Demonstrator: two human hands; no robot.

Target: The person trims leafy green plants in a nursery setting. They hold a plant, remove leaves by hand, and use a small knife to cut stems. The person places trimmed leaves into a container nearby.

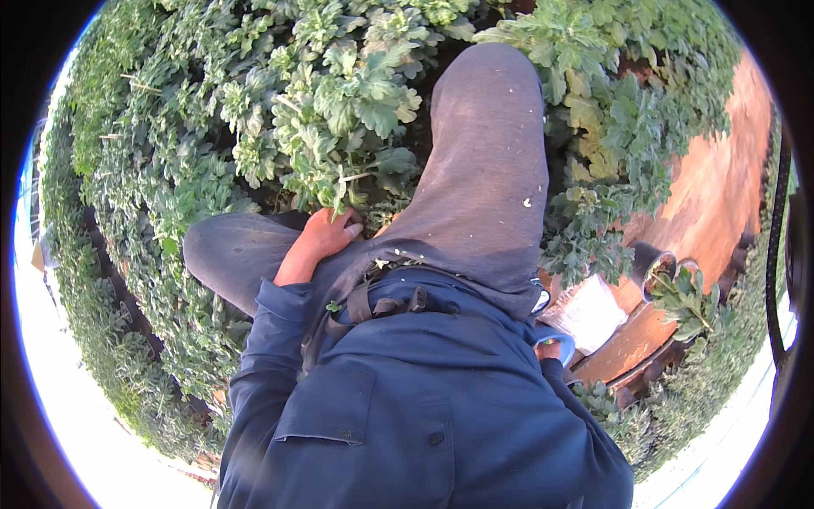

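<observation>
My left hand (327, 234) is between my bent legs, at the base of a leafy plant (362, 95) that looks like a chrysanthemum. Its thumb lies along the near side, while leaves and stems hide the other fingertips. Beside my right hip, my right hand (548, 350) is inside the rim of a blue container (565, 343), probably a bucket or basin. Only a small part of that hand shows, and my sleeve and body cover the rest. Whether either hand holds anything cannot be seen.
Dense plants surround my legs. On the right runs a reddish-brown earth path (706, 191). A white plastic-looking package (588, 312) lies on it, near a dark pot (647, 264) with leafy cuttings (690, 302) beside it. Thin pale stakes (141, 83) stick out of the foliage.
</observation>
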